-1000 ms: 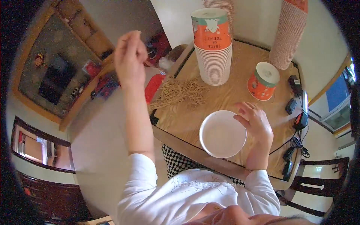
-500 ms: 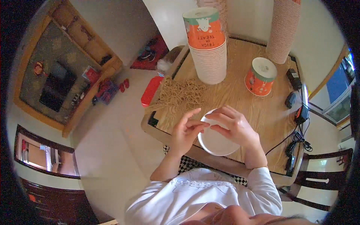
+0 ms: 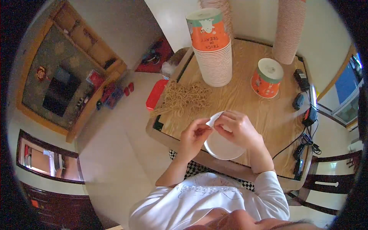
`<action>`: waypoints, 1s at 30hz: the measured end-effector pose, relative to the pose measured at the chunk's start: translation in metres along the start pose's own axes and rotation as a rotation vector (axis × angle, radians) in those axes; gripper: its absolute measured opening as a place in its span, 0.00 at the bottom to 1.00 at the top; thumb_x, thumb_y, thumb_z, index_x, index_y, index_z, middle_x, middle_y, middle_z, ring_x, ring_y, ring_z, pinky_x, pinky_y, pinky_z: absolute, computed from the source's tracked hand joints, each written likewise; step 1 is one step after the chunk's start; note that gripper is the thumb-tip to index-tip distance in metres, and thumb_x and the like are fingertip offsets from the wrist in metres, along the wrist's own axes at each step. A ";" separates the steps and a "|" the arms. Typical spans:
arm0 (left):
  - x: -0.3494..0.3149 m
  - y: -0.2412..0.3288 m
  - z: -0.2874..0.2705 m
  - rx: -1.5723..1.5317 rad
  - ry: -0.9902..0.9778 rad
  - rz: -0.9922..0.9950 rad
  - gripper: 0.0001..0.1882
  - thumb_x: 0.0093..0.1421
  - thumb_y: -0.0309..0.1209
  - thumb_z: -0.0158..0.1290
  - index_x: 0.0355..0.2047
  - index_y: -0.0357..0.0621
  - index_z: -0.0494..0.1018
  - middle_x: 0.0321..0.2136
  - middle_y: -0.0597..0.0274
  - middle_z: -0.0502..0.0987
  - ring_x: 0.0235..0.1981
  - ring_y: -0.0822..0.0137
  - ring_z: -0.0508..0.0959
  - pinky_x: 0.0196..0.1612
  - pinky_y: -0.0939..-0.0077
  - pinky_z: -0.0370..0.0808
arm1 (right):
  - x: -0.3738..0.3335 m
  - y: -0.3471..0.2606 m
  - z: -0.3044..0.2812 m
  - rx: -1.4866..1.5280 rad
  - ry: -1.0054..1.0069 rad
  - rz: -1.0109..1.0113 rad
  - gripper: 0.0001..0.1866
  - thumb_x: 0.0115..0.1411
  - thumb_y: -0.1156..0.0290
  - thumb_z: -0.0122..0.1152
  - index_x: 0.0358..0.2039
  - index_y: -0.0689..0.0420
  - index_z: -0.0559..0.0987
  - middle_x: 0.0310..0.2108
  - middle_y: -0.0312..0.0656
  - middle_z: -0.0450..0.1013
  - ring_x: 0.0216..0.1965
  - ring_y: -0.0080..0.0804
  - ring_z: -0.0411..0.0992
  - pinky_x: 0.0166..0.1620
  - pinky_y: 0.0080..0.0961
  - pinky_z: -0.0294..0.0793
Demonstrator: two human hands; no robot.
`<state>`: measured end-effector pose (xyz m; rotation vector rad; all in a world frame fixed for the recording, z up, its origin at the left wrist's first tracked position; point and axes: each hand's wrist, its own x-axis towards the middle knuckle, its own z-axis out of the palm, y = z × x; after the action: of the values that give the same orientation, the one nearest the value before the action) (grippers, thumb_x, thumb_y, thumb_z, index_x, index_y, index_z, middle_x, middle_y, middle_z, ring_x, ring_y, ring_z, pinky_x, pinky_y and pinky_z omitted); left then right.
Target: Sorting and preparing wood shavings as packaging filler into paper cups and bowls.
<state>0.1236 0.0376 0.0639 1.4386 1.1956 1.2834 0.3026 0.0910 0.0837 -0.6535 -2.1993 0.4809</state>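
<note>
Near the front edge of the table, a round white paper tub (image 3: 226, 147) sits between my two hands, its pale inside facing up. My left hand (image 3: 194, 136) is at the tub's left rim, thumb and fingers pinched together. Over the rim's far side, my right hand (image 3: 239, 130) has its fingers bent and fingertips pressed together, close to the left ones. Whatever the fingertips hold is too small to make out. Beyond my left hand lies a tangled pile of tan strings (image 3: 188, 96).
A tall stack of upside-down paper tubs (image 3: 214, 63) stands behind the strings. One orange and green tub (image 3: 266, 86) sits upside down to the right. Further tall stacks (image 3: 289, 34) rise at the back. Black adapters and cables (image 3: 304, 140) line the right edge; a red container (image 3: 156, 94) is at the left.
My left hand's raised fingers have folded down into a pinch at the rim. My right fingertips have drawn in closer to the left ones.
</note>
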 end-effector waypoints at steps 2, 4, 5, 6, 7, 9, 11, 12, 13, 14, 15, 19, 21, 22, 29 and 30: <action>-0.001 -0.011 -0.005 0.142 0.005 0.053 0.08 0.54 0.22 0.55 0.35 0.39 0.72 0.29 0.66 0.74 0.31 0.76 0.73 0.36 0.83 0.70 | -0.001 0.001 -0.003 0.004 0.008 0.017 0.07 0.46 0.75 0.62 0.28 0.58 0.75 0.26 0.42 0.71 0.30 0.39 0.72 0.33 0.32 0.72; -0.001 -0.011 -0.004 0.156 0.041 0.046 0.05 0.54 0.22 0.55 0.31 0.38 0.72 0.28 0.66 0.73 0.31 0.76 0.72 0.35 0.84 0.70 | 0.000 0.001 -0.003 0.007 0.014 0.033 0.08 0.46 0.76 0.62 0.28 0.58 0.75 0.26 0.42 0.71 0.30 0.39 0.72 0.33 0.31 0.72; -0.001 -0.012 -0.004 0.171 0.075 0.039 0.03 0.53 0.23 0.56 0.28 0.38 0.73 0.28 0.66 0.73 0.31 0.76 0.72 0.35 0.84 0.69 | 0.000 -0.001 -0.001 0.022 0.045 0.078 0.08 0.46 0.76 0.62 0.29 0.59 0.75 0.26 0.42 0.71 0.30 0.39 0.72 0.33 0.31 0.72; -0.001 -0.014 -0.004 0.170 0.075 0.040 0.03 0.53 0.23 0.56 0.28 0.38 0.73 0.28 0.66 0.73 0.31 0.76 0.72 0.35 0.84 0.69 | 0.000 -0.002 0.000 0.036 0.076 0.125 0.08 0.46 0.76 0.62 0.29 0.59 0.75 0.26 0.42 0.71 0.30 0.38 0.72 0.33 0.31 0.72; -0.001 -0.018 -0.004 0.184 0.080 0.081 0.03 0.53 0.22 0.56 0.29 0.38 0.73 0.26 0.67 0.72 0.26 0.78 0.70 0.30 0.85 0.67 | 0.001 0.000 0.002 0.036 0.075 0.124 0.08 0.46 0.76 0.62 0.29 0.59 0.75 0.26 0.42 0.71 0.30 0.38 0.72 0.33 0.31 0.72; -0.001 -0.020 -0.003 0.197 0.083 0.123 0.04 0.52 0.22 0.56 0.30 0.39 0.74 0.23 0.67 0.70 0.22 0.80 0.68 0.25 0.86 0.64 | 0.001 0.004 0.007 0.147 0.030 0.007 0.08 0.47 0.76 0.63 0.29 0.60 0.75 0.27 0.42 0.71 0.30 0.39 0.72 0.33 0.31 0.72; 0.000 -0.018 -0.003 0.211 0.060 0.149 0.04 0.52 0.22 0.56 0.29 0.39 0.74 0.22 0.69 0.69 0.20 0.81 0.64 0.22 0.86 0.60 | 0.001 0.005 0.005 0.136 0.016 -0.016 0.07 0.47 0.76 0.63 0.28 0.60 0.76 0.26 0.41 0.71 0.30 0.39 0.72 0.33 0.31 0.72; 0.001 -0.018 -0.002 0.211 0.061 0.148 0.04 0.52 0.22 0.56 0.29 0.39 0.74 0.22 0.69 0.69 0.20 0.81 0.64 0.22 0.86 0.60 | 0.001 0.006 0.004 0.127 0.003 -0.042 0.06 0.47 0.76 0.63 0.28 0.60 0.76 0.26 0.41 0.71 0.30 0.39 0.72 0.32 0.31 0.72; 0.001 -0.018 -0.002 0.200 0.072 0.132 0.04 0.52 0.23 0.56 0.29 0.40 0.75 0.21 0.69 0.68 0.19 0.81 0.63 0.22 0.86 0.59 | 0.001 0.007 0.004 0.128 0.002 -0.041 0.06 0.47 0.76 0.63 0.28 0.60 0.76 0.26 0.41 0.71 0.30 0.39 0.72 0.32 0.31 0.72; 0.001 -0.018 -0.002 0.187 0.083 0.116 0.04 0.52 0.23 0.57 0.30 0.40 0.75 0.21 0.70 0.68 0.19 0.81 0.62 0.22 0.86 0.59 | 0.001 0.007 0.004 0.135 -0.001 -0.036 0.05 0.47 0.76 0.62 0.27 0.59 0.76 0.25 0.41 0.71 0.29 0.39 0.71 0.32 0.31 0.71; 0.000 -0.017 -0.002 0.188 0.084 0.117 0.04 0.52 0.23 0.57 0.30 0.40 0.75 0.21 0.70 0.68 0.19 0.81 0.62 0.22 0.86 0.59 | 0.001 0.007 0.004 0.142 -0.003 -0.034 0.05 0.47 0.75 0.62 0.25 0.59 0.76 0.24 0.41 0.71 0.29 0.39 0.71 0.31 0.31 0.71; -0.001 -0.014 0.000 0.179 0.088 0.104 0.05 0.52 0.23 0.57 0.31 0.40 0.76 0.20 0.71 0.67 0.19 0.82 0.62 0.21 0.87 0.57 | 0.002 0.007 0.003 0.118 0.013 -0.055 0.06 0.48 0.73 0.62 0.24 0.60 0.75 0.23 0.41 0.70 0.27 0.39 0.71 0.30 0.32 0.70; -0.001 -0.012 0.000 0.192 0.093 0.149 0.06 0.52 0.23 0.57 0.32 0.40 0.76 0.19 0.71 0.67 0.19 0.82 0.62 0.21 0.87 0.57 | 0.003 0.007 0.002 0.079 0.037 -0.068 0.07 0.49 0.70 0.61 0.23 0.60 0.74 0.22 0.41 0.69 0.25 0.40 0.69 0.28 0.33 0.69; -0.001 -0.011 -0.001 0.226 0.080 0.158 0.05 0.53 0.24 0.57 0.32 0.40 0.75 0.19 0.72 0.67 0.19 0.82 0.63 0.21 0.87 0.58 | 0.003 0.007 0.002 0.078 0.037 -0.068 0.07 0.49 0.70 0.61 0.23 0.60 0.74 0.22 0.41 0.69 0.25 0.40 0.69 0.28 0.33 0.69; 0.000 -0.006 0.003 0.103 0.039 0.082 0.03 0.56 0.24 0.53 0.30 0.37 0.72 0.21 0.71 0.71 0.23 0.83 0.69 0.26 0.88 0.65 | 0.003 0.011 0.007 -0.025 -0.004 -0.070 0.07 0.51 0.68 0.58 0.24 0.59 0.75 0.20 0.41 0.67 0.25 0.41 0.68 0.28 0.33 0.68; -0.001 -0.006 0.003 0.103 0.040 0.083 0.03 0.56 0.24 0.53 0.30 0.37 0.72 0.21 0.71 0.71 0.23 0.83 0.69 0.26 0.88 0.65 | 0.003 0.010 0.006 -0.017 -0.037 -0.047 0.07 0.51 0.69 0.58 0.25 0.59 0.76 0.21 0.41 0.68 0.26 0.40 0.69 0.29 0.32 0.68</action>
<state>0.1254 0.0379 0.0572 1.5577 1.2555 1.3288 0.2992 0.0999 0.0761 -0.6054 -2.2502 0.4535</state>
